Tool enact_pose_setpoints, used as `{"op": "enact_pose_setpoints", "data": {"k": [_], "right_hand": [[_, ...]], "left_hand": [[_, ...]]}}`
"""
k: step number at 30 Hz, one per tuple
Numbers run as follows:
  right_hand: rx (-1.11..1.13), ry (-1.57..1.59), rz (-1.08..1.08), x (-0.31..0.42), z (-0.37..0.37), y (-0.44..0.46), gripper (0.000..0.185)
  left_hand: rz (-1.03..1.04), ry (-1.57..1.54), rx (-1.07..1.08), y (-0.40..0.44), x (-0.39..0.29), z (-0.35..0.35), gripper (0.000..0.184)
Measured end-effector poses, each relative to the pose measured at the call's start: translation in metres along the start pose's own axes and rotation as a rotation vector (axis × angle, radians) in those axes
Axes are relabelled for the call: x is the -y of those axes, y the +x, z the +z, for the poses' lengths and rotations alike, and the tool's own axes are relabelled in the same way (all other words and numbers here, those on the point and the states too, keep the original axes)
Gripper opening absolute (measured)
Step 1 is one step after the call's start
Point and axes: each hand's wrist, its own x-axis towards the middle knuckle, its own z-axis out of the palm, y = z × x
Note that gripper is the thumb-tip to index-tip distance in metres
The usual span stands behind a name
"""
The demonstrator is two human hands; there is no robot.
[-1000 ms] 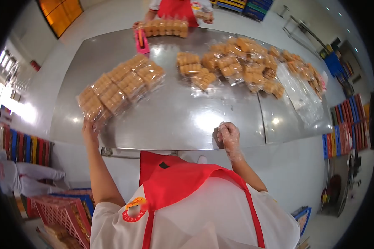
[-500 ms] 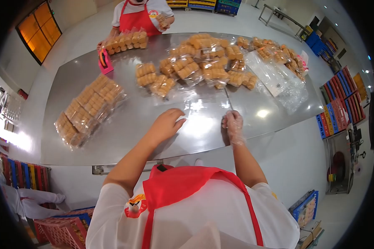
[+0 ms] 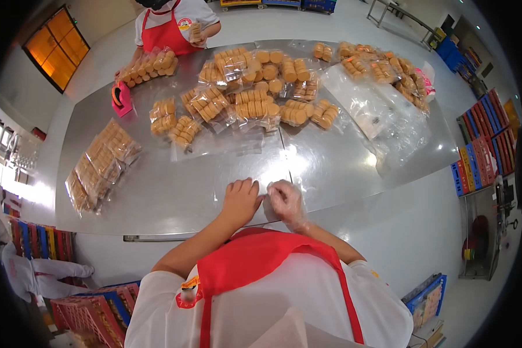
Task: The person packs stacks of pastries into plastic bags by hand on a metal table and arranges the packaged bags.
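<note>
My left hand (image 3: 242,202) is bare and rests at the near edge of the steel table (image 3: 174,200), fingers loosely bent and slightly apart, with nothing visible in it. Close beside it, my right hand (image 3: 286,200) wears a clear plastic glove. Its fingers are curled in, and what they hold, if anything, is hidden. Beyond both hands lies a flat clear plastic bag (image 3: 220,145). Behind that is a heap of bagged round biscuits (image 3: 255,104). More packed biscuits (image 3: 101,165) form a double row on the left.
A pink tape dispenser (image 3: 122,100) stands at the left edge. Across the table, a person in a red apron (image 3: 171,32) holds a biscuit pack. Clear plastic sheets (image 3: 377,110) lie at right, near more packs (image 3: 388,69). Stacked crates (image 3: 478,145) stand beyond the right side.
My right hand has moved left and toward me, now beside my left hand. My left hand has drawn back, its fingers bending more. The view has shifted, moving the biscuits left in frame.
</note>
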Motion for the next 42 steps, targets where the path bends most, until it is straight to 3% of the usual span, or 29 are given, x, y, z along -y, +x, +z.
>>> {"op": "enact_pose_setpoints", "data": {"k": [2,3,5,8,11,13,14,16,17,19,20,21,22,23,25,29,31,34,35,37,40,41,42], "right_hand": [[0.058,-0.006,-0.074,-0.003,-0.006,-0.013,0.008],[0.071,0.010,-0.118,-0.009,-0.007,-0.019,0.009],[0.091,0.043,-0.171,-0.016,-0.010,-0.022,0.012],[0.090,0.292,0.235,-0.034,-0.011,-0.022,0.013],[0.037,0.701,0.529,0.003,-0.027,-0.003,0.015],[0.009,0.725,0.481,0.000,-0.025,-0.003,0.015],[-0.002,0.738,0.454,-0.003,-0.023,-0.003,0.015],[0.054,0.409,0.136,-0.017,-0.017,-0.011,0.014],[0.077,0.246,-0.024,-0.024,-0.014,-0.015,0.014],[0.169,0.065,-0.140,0.000,-0.016,-0.008,0.018],[0.212,-0.029,-0.195,0.009,-0.018,-0.002,0.021],[0.243,0.077,-0.005,0.007,-0.016,0.006,0.039],[0.216,0.376,0.203,0.025,-0.014,0.015,0.056],[0.233,0.470,0.255,0.023,-0.016,0.033,0.068],[0.165,0.916,0.121,0.034,-0.021,0.064,0.053],[0.021,0.641,0.067,0.092,-0.053,0.088,0.025],[0.024,0.489,-0.084,0.106,-0.051,0.088,0.016],[0.363,-0.001,-0.359,0.121,-0.038,0.082,0.015],[0.310,0.040,-0.276,0.124,-0.032,0.078,0.014],[0.201,0.117,-0.108,0.130,-0.021,0.069,0.012],[0.313,0.249,-0.260,0.142,-0.020,0.061,0.011],[0.502,0.260,-0.393,0.137,-0.023,0.067,0.009],[0.440,0.167,-0.385,0.138,-0.024,0.070,0.009]], "left_hand": [[-0.088,0.013,0.079,-0.012,-0.012,-0.031,0.072],[-0.046,0.034,0.047,-0.020,-0.009,-0.031,0.084],[0.065,0.068,0.116,-0.035,-0.003,-0.044,0.081],[0.169,0.019,0.194,-0.055,0.012,-0.061,0.064],[0.149,-0.151,0.304,-0.065,0.022,-0.077,0.037],[0.075,-0.268,0.283,-0.068,0.031,-0.082,0.013],[0.006,-0.246,0.198,-0.064,0.034,-0.079,0.011],[-0.130,-0.194,0.024,-0.054,0.044,-0.077,0.009],[-0.257,-0.342,-0.040,-0.047,0.045,-0.079,0.007],[-0.497,-0.640,-0.175,-0.021,0.031,-0.091,0.006],[-0.499,-0.877,-0.193,-0.010,0.022,-0.098,0.005],[-0.496,-1.117,-0.208,0.000,0.011,-0.106,0.006],[-0.488,-1.358,-0.219,0.006,0.002,-0.113,0.007],[-0.467,-1.388,-0.161,0.009,-0.006,-0.116,0.007],[-0.422,-1.445,-0.041,0.010,-0.018,-0.119,0.008],[-0.312,-1.344,0.150,0.004,-0.009,-0.108,0.007],[-0.300,-1.477,-0.148,0.022,-0.029,-0.115,0.010],[-0.285,-1.532,-0.518,0.042,-0.037,-0.128,0.013],[-0.278,-1.526,-0.625,0.045,-0.036,-0.131,0.014],[-0.331,-1.569,-0.657,0.048,-0.035,-0.132,0.022],[-0.372,-1.470,-0.746,0.049,-0.037,-0.126,0.034],[-0.378,-1.409,-0.779,0.048,-0.038,-0.123,0.037],[-0.374,-1.385,-0.745,0.045,-0.039,-0.122,0.039]]}}
